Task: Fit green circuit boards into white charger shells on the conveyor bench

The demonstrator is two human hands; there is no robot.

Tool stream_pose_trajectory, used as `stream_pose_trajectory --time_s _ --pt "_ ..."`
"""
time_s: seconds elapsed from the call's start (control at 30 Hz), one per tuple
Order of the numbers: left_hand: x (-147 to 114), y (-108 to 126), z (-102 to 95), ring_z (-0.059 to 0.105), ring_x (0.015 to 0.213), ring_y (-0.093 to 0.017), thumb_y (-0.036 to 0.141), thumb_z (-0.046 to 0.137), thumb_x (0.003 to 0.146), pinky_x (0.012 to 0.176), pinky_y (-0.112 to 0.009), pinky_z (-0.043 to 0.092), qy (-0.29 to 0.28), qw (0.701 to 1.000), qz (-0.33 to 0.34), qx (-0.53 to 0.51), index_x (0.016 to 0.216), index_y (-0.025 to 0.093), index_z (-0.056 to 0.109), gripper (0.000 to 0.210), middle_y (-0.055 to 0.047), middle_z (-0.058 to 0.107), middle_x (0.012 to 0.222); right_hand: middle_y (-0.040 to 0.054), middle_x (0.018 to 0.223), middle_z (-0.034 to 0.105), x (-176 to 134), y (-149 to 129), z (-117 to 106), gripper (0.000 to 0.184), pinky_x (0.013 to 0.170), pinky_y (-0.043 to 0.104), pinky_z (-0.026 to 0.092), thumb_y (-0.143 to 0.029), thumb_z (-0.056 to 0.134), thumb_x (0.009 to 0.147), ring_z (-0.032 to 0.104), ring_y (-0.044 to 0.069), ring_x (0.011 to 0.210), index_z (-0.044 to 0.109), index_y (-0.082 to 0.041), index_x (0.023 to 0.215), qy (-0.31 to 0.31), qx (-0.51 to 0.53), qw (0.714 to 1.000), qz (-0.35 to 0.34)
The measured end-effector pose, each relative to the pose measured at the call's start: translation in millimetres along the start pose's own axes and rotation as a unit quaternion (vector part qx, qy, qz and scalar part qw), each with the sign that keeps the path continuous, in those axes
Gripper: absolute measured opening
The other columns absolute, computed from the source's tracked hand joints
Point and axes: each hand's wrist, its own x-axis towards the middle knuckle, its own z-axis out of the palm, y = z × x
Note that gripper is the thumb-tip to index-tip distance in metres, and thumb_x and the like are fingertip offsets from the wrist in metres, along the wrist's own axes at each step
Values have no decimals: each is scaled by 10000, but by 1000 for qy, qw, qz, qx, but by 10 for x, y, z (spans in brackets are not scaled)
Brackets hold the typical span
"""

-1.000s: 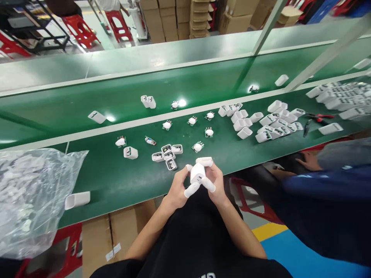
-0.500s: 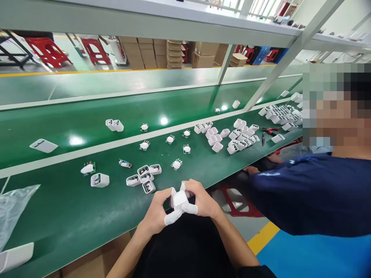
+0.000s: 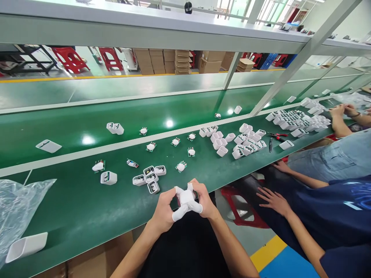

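Person's L hand [image 3: 162, 214] & R hand [image 3: 205, 202] meet at bench's front edge, above lap; forearms angle in from lower L & R, wrists bent inward. White caps on thumbs & forefingers. Both grips narrow, closed on small white housing [image 3: 186, 196] betw. them: thumbs on near side, forefingers on far side. Lower fingers mostly hidden, can't tell.

Around: green bench [image 3: 116, 220]. Just beyond L hand, cluster of filled housings [image 3: 151, 178], touching. Loose circuit bd [image 3: 181, 166] past R hand; more bds behind. Farther R, housing group [image 3: 247, 143], then pliers [image 3: 277, 136]. Far L: clear plastic bag [image 3: 21, 208], open housing [image 3: 27, 247] on its side. Slanted post [image 3: 290, 79] rises behind pliers. Co-worker's hand [image 3: 274, 200] on dark-clothed leg, R, well apart.
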Motion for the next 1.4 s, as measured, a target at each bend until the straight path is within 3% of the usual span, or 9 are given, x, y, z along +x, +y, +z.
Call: stream_pose_trajectory --time_s 0.13,0.3,0.47,0.6,0.73,0.93,1.07,1.23,1.4 --pt "-14 -52 20 572 726 -157 501 882 890 717 -282 472 5 1000 -24 -18 838 193 664 381 4 689 786 -16 701 429 19 57 3 685 702 352 328 -836 700 922 390 196 761 419 -253 698 -9 -2 1000 4" --pt "3 -8 44 746 970 -236 461 905 912 925 -360 606 16 996 -69 -59 1117 200 743 369 -64 803 1080 -7 713 487 106 163 -101 659 675 334 343 -799 656 982 428 184 736 498 -235 682 -4 -32 999 9" --pt "50 -76 92 741 870 -215 547 982 838 849 -341 597 28 989 -105 -96 987 175 746 465 -62 797 953 0 702 490 199 265 -197 716 654 334 327 -860 633 993 424 188 719 525 -229 671 -47 -20 999 -11" --pt "70 -120 139 700 785 -168 576 1059 725 779 -297 586 101 975 -109 -162 927 168 718 569 -42 769 875 36 799 590 155 405 -241 779 703 363 417 -963 456 1019 526 230 775 656 -240 811 -64 -11 998 -22" --pt "144 -6 48 704 748 -175 647 1071 673 653 -278 613 206 937 -56 -275 923 184 702 642 -37 751 853 54 865 630 127 546 -299 839 751 393 467 -952 289 1063 554 245 787 743 -248 1018 -69 29 997 6" --pt "295 206 -284 757 695 -194 635 1062 708 585 -303 646 382 880 54 -275 950 199 730 599 -36 763 860 67 868 676 187 475 -299 668 743 398 496 -823 470 1105 595 249 783 776 -230 1060 -54 14 998 19" --pt "311 260 -399 778 664 -198 638 1045 747 593 -306 648 419 870 67 -252 929 192 722 580 -24 758 800 52 802 688 230 356 -261 598 694 373 502 -776 560 1091 610 234 725 778 -228 989 -49 -4 999 17" --pt "295 274 -423 791 651 -210 671 1057 700 571 -310 647 435 862 69 -251 918 198 729 615 -18 766 802 44 801 711 253 305 -250 517 690 357 509 -695 604 1100 624 220 715 782 -227 970 -41 -11 999 20" --pt "320 259 -471 728 618 -164 595 1066 733 577 -304 644 451 861 55 -228 881 205 714 545 -2 747 782 44 828 736 247 302 -259 444 697 349 518 -638 653 1090 649 218 735 794 -227 999 -41 -23 998 35"
